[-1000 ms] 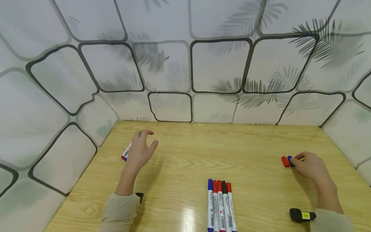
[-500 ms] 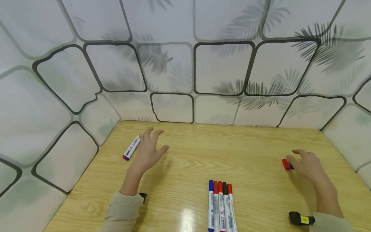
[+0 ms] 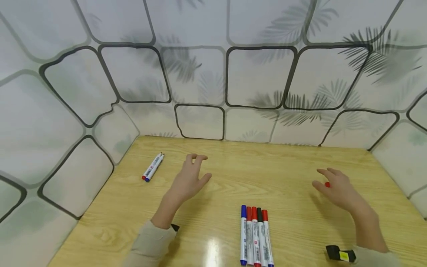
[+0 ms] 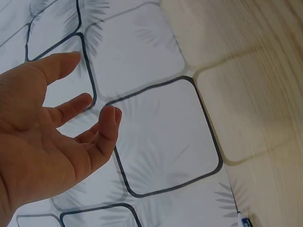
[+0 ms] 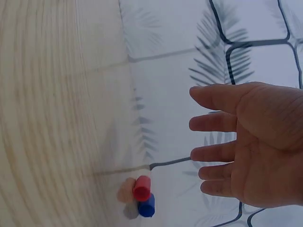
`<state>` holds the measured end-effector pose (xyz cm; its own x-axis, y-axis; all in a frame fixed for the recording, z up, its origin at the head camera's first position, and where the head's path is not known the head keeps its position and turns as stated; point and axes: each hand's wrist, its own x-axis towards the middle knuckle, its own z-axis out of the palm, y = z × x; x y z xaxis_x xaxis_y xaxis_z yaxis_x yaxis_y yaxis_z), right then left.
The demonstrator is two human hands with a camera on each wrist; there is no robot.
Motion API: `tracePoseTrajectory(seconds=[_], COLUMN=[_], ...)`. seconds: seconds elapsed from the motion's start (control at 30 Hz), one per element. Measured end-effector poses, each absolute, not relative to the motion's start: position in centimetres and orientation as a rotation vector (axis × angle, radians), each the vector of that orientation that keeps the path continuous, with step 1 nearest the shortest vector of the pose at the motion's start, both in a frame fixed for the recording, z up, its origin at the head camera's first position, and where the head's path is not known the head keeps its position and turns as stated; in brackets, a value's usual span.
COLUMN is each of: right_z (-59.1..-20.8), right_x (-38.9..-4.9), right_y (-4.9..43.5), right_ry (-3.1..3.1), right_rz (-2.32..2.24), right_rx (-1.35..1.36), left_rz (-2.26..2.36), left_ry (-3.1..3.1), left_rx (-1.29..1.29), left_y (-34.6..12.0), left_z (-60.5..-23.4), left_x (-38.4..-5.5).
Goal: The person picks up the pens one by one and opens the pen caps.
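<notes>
My left hand [image 3: 188, 180] hovers over the table, fingers spread and loosely bent, holding nothing. To its left lie two uncapped whiteboard markers [image 3: 153, 167], side by side, one with a red end and one with a blue end. On the right, my right hand [image 3: 338, 189] hangs in the air with relaxed fingers and nothing in them. Behind it a red marker cap [image 3: 327, 184] peeks out in the head view. The right wrist view shows that red cap [image 5: 142, 188] touching a blue marker cap [image 5: 147, 206], both apart from the hand.
Several capped markers [image 3: 255, 237] with blue, red and black caps lie in a row at the front middle of the wooden table [image 3: 233, 170]. Patterned walls [image 3: 257, 78] stand at the back and both sides. Light glares near the front edge.
My right hand has let go of the blue cap and moved left, covering it in the head view. My left hand has shifted right, away from the two uncapped markers.
</notes>
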<state>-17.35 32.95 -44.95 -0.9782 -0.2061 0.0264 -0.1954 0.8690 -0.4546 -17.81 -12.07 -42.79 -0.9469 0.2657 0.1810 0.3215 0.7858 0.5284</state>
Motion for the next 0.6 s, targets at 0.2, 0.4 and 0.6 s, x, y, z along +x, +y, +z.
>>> tracePoseTrajectory(seconds=[0.2, 0.4, 0.6], right_z=[-44.8, -44.6, -44.3], right_x=[-16.9, -16.7, -16.4], right_y=[31.7, 31.0, 30.2], right_ry=[2.958, 2.942, 2.941], right_rz=[-0.769, -0.814, -0.839], right_rx=[-0.346, -0.410, -0.436], left_rz=[-0.806, -0.733, -0.655], left_ry=[-2.902, -2.944, -3.017], left_rx=[-0.629, -0.745, -0.804], left_y=[-9.2, -6.7, -4.7], left_z=[-43.0, -43.5, -44.5], left_x=[-16.4, -14.8, -13.5])
